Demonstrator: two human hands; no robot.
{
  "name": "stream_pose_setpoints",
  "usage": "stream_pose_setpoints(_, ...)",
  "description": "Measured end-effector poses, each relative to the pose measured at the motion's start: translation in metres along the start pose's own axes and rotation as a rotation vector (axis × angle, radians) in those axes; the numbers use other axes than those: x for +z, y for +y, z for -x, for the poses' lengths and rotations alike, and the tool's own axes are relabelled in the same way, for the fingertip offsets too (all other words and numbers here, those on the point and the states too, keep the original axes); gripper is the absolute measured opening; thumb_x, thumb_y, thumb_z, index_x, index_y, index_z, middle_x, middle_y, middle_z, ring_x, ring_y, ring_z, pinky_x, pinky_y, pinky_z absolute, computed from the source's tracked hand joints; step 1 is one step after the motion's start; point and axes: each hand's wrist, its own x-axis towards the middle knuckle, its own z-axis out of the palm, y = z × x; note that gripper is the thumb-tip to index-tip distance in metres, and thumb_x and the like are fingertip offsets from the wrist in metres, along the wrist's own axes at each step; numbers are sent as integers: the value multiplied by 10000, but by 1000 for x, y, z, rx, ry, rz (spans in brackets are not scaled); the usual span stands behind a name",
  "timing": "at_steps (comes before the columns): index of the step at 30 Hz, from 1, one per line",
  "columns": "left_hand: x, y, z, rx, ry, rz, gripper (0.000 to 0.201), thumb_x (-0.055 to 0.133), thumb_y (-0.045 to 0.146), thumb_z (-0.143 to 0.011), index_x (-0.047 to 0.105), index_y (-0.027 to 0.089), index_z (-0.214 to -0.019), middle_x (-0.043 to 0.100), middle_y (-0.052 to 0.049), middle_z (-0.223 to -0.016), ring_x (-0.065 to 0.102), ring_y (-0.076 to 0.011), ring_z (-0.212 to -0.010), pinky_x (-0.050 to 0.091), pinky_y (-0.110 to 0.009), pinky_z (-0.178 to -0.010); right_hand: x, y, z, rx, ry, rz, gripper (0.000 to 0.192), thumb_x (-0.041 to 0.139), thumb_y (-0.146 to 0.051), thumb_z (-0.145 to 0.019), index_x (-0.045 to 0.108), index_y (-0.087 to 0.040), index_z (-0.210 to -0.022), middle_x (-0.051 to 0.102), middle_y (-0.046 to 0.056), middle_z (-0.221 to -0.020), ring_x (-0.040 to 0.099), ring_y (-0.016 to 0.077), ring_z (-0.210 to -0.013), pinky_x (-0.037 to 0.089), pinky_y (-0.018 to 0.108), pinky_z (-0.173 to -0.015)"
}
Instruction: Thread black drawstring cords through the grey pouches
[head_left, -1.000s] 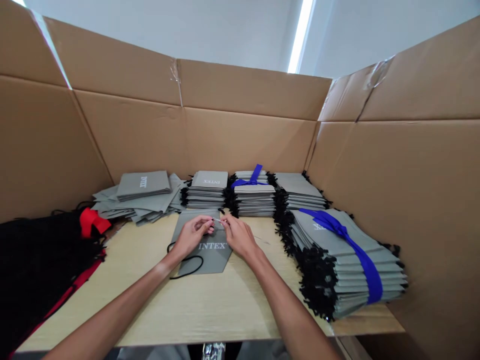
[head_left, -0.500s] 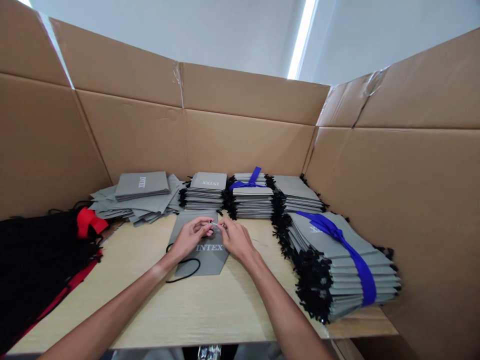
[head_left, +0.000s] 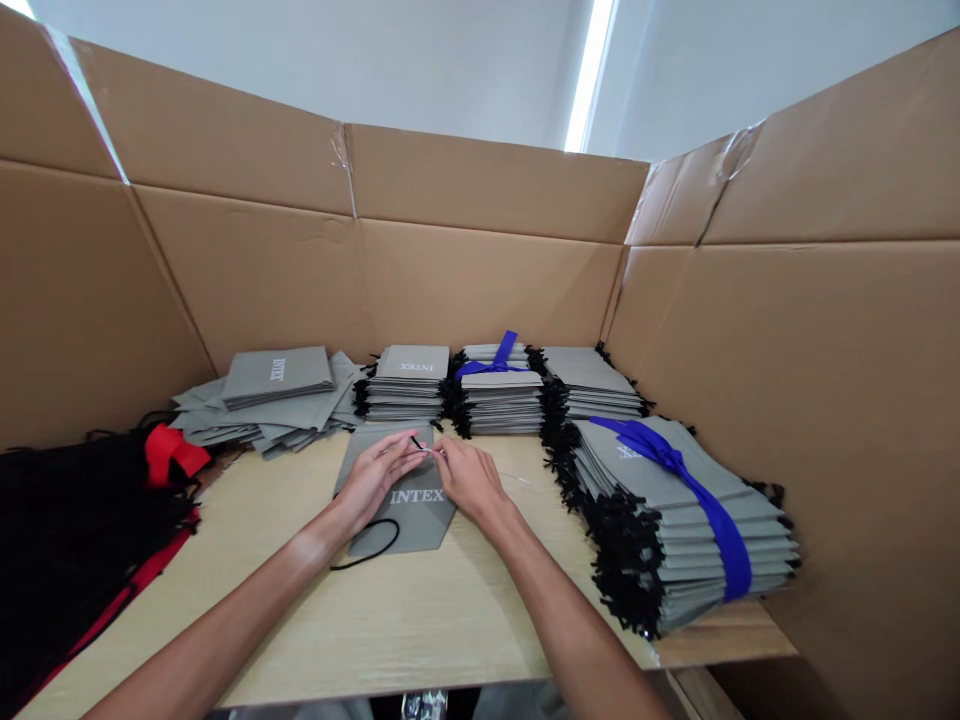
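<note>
A flat grey pouch [head_left: 411, 512] printed INTEX lies on the light wooden table [head_left: 375, 610] in front of me. My left hand [head_left: 377, 474] and my right hand [head_left: 463, 476] rest on its upper half, fingertips meeting near its top edge. Between the fingertips I pinch the end of a thin black cord [head_left: 417, 443]. A loop of black cord [head_left: 367, 548] trails off the pouch's lower left corner.
Stacks of grey pouches [head_left: 406, 385] line the back, two bundles tied with blue ribbon [head_left: 697, 495]. Loose pouches [head_left: 270, 395] spread at back left. A black cord heap [head_left: 67, 540] with a red tie [head_left: 171, 450] fills the left. Cardboard walls [head_left: 480, 270] enclose the table.
My fingertips have closed together near the pouch's top edge, and a short black cord end now shows between them. The view has shifted slightly.
</note>
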Motion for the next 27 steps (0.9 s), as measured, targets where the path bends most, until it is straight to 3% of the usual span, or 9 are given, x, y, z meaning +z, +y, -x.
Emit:
stream_pose_setpoints(2,1,-1,1,-15,40,19,208,893,202,-874,797,146,-1051,860,-96,-1014,833,-215,-976,655,-354,-1052,0,-1,0,-12,5,20,189,494,-265,-1152,674,-227,-1193,796,87,-1206,761,250,-1055,487,307,-816)
stream_pose_setpoints(5,2,-3,3,-31,64,6,285,953,191,-786,806,149,-1027,863,-107,-1090,825,-216,-999,657,-320,-1021,2,-4,-1,-34,21,46,178,495,-265,-1152,668,-227,-1159,796,92,-1192,759,247,-1039,493,304,-795)
stream_pose_setpoints(13,8,3,7,73,75,-169,717,1076,524,-513,803,160,-1068,869,-126,-1052,806,-273,-1018,614,-354,-971,13,-5,-1,-104,134,-43,194,462,-247,-1142,654,-236,-1119,790,103,-1146,749,244,-1005,529,316,-804)
stream_pose_setpoints(16,12,9,10,148,105,-224,721,1064,568,-482,764,176,-1007,862,-102,-949,804,-281,-941,604,-362,-898,17,-4,-3,-120,192,-222,119,562,-266,-1086,625,-234,-1181,766,94,-1159,736,241,-1017,550,335,-855)
stream_pose_setpoints(20,15,15,14,161,61,-248,682,1038,573,-530,699,209,-996,858,-85,-931,802,-289,-906,590,-359,-834,19,-2,-8,-92,141,-596,405,689,-244,-971,561,-241,-1355,765,70,-1193,711,177,-839,555,302,-775)
stream_pose_setpoints(24,15,18,17,143,17,-230,662,1037,538,-551,673,218,-1003,857,-78,-947,800,-274,-896,579,-343,-829,20,-1,-13,-80,58,-888,249,694,-308,-949,659,-230,-1183,778,63,-1142,732,178,-920,539,261,-727)
stream_pose_setpoints(27,14,18,18,141,-2,-232,636,1024,537,-577,679,216,-1005,854,-81,-949,800,-278,-892,572,-336,-805,22,-1,-15,-44,55,-977,268,728,-368,-916,678,-228,-1139,791,54,-1101,750,186,-918,543,269,-722)
